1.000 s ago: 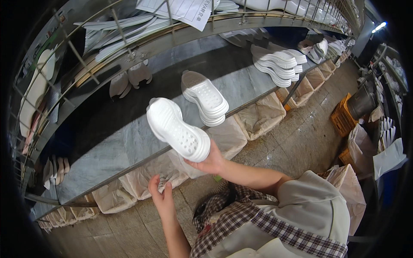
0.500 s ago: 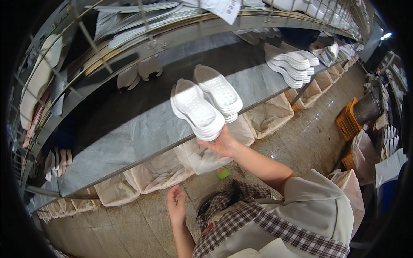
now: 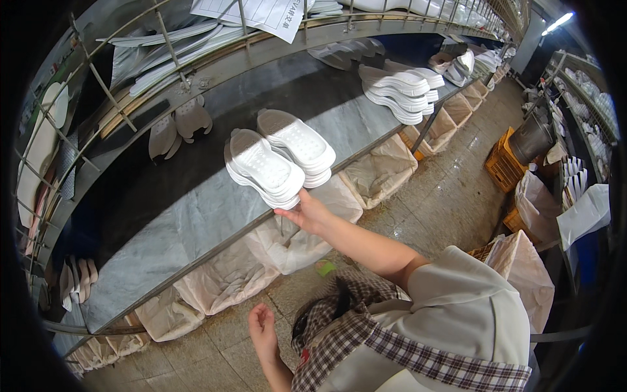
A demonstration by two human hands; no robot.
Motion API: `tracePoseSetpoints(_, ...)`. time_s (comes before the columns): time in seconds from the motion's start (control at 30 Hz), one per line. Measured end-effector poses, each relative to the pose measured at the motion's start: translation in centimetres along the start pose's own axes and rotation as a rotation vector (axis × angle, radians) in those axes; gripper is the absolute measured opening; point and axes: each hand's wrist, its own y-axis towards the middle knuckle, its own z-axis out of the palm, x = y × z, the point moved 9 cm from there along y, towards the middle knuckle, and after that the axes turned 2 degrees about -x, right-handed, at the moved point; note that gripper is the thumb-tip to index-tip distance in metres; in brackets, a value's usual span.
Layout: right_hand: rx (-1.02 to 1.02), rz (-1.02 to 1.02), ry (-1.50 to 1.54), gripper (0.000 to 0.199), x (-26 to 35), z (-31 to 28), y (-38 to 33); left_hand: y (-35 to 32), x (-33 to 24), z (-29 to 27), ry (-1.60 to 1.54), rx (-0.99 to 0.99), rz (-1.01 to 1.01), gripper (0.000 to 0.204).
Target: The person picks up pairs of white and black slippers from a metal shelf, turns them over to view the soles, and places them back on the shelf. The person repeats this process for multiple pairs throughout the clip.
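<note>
Two stacks of white shoe soles lie side by side on the grey shelf. My right hand is closed on the near end of the left sole stack, at the shelf's front edge, its fingertips partly hidden by the soles. Just behind it, touching or nearly so, is the right sole stack. My left hand hangs low in front of the shelf, away from the soles. Its fingers are loosely bent and apart, and I see nothing in them.
The grey shelf bears another white sole stack farther right and thin pale pieces behind. Lined bins stand below its edge. A wire rack hangs overhead. Across the aisle are an orange crate and a lined basket.
The view has shifted, so the shelf and soles appear farther left. My right hand keeps its grip on the left stack. My left hand remains low with its fingers bent.
</note>
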Motion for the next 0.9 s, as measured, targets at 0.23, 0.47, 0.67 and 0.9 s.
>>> tracePoseSetpoints(0.23, -0.34, 0.412, 0.107, 0.04, -4.0, -2.1, -5.7, -0.1, 2.6, -0.8, 0.174, 0.033, 0.046, 0.032)
tracePoseSetpoints(0.47, 0.568, 0.263, -0.801, 0.031, -1.6, 6.4, -10.5, -1.1, 5.6, 1.3, 1.151, 0.393, 0.066, 0.05)
tracePoseSetpoints(0.67, 0.581, -0.095, -1.185, 0.049, 3.5, 13.6, -8.3, -0.9, 6.5, 2.1, 1.073, 0.353, 0.008, 0.054)
tracePoseSetpoints(0.9, 0.581, -0.397, -1.18, 0.031, 5.8, 20.4, 6.1, -0.1, 8.6, 2.7, 0.976, 0.265, -0.062, 0.053)
